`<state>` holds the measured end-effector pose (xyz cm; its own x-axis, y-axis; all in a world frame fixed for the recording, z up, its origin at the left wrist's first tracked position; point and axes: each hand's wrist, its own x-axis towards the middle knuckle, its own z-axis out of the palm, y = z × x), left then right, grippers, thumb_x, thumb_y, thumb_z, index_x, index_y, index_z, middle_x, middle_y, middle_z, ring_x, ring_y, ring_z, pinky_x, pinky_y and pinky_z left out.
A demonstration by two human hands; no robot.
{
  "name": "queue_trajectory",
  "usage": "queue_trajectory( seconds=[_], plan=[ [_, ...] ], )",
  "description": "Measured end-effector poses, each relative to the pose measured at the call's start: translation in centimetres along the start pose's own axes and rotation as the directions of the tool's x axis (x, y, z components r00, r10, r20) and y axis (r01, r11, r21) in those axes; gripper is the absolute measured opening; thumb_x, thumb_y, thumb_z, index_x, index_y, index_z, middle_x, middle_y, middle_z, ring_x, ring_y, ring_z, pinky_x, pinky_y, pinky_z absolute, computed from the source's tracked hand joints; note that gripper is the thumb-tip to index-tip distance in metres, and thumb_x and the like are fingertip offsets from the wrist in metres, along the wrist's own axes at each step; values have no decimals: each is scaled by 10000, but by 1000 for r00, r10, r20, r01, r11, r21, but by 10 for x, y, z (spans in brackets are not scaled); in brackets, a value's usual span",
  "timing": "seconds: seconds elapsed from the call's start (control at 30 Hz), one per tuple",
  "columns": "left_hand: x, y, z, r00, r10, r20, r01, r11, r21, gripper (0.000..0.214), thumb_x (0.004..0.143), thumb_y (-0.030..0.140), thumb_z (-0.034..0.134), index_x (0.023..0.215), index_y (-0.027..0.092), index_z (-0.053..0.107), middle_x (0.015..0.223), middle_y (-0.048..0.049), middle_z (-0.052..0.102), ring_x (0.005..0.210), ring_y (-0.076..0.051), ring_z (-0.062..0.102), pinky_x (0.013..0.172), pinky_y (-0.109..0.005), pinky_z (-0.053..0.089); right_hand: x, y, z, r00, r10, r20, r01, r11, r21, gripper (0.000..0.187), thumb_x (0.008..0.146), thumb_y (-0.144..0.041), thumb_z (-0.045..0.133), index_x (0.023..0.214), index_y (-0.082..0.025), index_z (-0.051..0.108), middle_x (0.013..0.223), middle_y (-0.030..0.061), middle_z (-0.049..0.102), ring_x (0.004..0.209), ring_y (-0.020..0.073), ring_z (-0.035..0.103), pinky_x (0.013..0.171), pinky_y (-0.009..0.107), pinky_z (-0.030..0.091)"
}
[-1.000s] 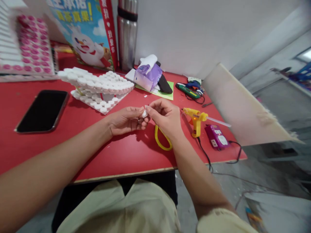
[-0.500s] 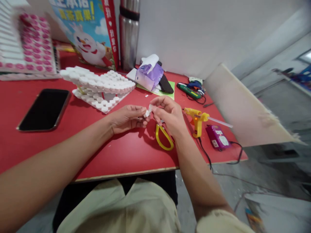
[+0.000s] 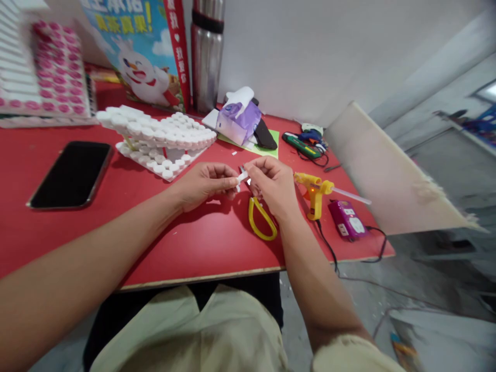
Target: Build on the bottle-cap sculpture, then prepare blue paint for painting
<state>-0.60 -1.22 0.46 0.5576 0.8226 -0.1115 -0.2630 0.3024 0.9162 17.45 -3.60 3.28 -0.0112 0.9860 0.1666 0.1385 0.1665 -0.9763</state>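
Observation:
Between my two hands is a small white strip (image 3: 242,177), which looks like paper. My left hand (image 3: 209,185) pinches its left end between thumb and fingers. The fingers of my right hand (image 3: 270,182) are closed on its other end. Beneath my right hand lie scissors with a yellow handle (image 3: 262,221); part of their metal shows behind the strip, and the rest is hidden by the hand. Left of my hands stands a white model (image 3: 155,133) built from many small round white pieces, with a slanted upper layer over a base.
A phone (image 3: 72,174) lies at left on the red table (image 3: 217,248). At right are a yellow glue gun (image 3: 314,192), a purple power socket (image 3: 347,218) and a green tool (image 3: 302,144). Behind stand a tissue pack (image 3: 239,121), a steel flask (image 3: 207,62) and a printed bag (image 3: 143,57).
The white piece was bunched between my fingertips and now stretches as a strip between both hands. My right hand has shifted slightly right and down. The other things have stayed in place.

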Motion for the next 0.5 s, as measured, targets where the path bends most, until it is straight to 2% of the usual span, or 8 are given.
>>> queue_trajectory(
  seconds=[0.13,0.27,0.5],
  plan=[
    [0,2,0,998,64,-20,-62,994,90,353,685,402,924,813,139,727,700,-46,719,614,-153,664,592,-276,554,1,3,-2,995,34,94,-34,999,-5,210,848,-384,740,799,-219,619,513,-86,528,404,71,414,415,230,297],
    [0,2,0,995,92,-31,-88,990,112,363,682,411,924,827,136,737,683,-36,707,617,-144,647,593,-261,538,1,7,-1,997,-46,64,53,992,-117,169,799,-271,749,743,-212,601,582,-71,572,471,68,444,448,221,316],
    [1,4,-2,994,99,-49,-98,995,21,349,696,406,913,840,140,740,667,-19,674,594,-128,612,549,-243,525,-4,6,0,990,-129,55,134,985,-111,150,869,-305,714,786,-213,629,526,-77,549,412,80,449,445,248,323]
  ],
)
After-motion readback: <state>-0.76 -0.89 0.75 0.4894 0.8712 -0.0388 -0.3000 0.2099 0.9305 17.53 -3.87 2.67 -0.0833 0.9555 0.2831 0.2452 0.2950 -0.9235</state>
